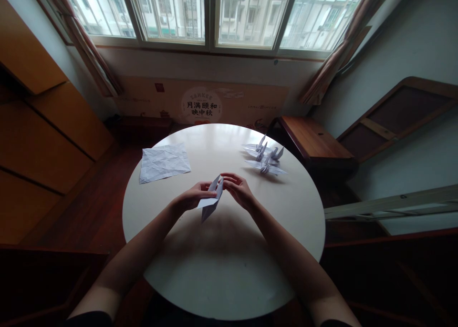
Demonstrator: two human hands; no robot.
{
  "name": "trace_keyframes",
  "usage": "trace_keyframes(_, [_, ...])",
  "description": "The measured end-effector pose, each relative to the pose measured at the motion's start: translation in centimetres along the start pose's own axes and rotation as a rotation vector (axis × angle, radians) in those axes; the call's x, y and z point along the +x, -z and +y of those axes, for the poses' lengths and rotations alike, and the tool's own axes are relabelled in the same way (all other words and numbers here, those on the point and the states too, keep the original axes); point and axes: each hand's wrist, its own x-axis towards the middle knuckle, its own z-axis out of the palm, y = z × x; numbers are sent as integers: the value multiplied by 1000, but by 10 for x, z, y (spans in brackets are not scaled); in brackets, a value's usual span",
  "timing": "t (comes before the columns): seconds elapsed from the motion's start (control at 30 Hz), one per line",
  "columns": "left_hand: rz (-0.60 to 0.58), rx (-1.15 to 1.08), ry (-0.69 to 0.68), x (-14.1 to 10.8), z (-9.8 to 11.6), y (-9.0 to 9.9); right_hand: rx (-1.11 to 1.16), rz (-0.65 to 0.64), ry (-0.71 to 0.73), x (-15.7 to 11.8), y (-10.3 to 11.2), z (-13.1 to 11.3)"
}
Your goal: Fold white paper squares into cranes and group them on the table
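The round white tabletop [229,270] has a wrinkled white paper sheet [165,162] by its far left edge and pointy white paper birds [265,166] near its far right edge. A wide swing of the right hand [239,189] could tip them. Its fingers bend at the tip of a pointy folded white paper [211,204]; I can't tell if they pinch. The left hand [195,195] pinches that paper above the tabletop's middle; a hard tug could rip it. A long tan board [243,107] says 月满颐和 映中秋; smaller words are too tiny to read.
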Motion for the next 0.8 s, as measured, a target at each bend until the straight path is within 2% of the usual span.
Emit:
trace_keyframes(0.17, [-6, 25, 17, 0, 1, 1, -49, -16, 41, 1, 2, 1])
trace_keyframes(0.33, [17, 13, 37, 3, -4, 5, -214, -39, 134, 3, 5, 4])
trace_keyframes(0.53, [113, 78, 36, 9, -11, 10, -464, -111, 285, 1, 3, 4])
trace_keyframes(0.8, [210, 126, -70, 6, -7, 4, -811, 8, 635, -8, -7, 1])
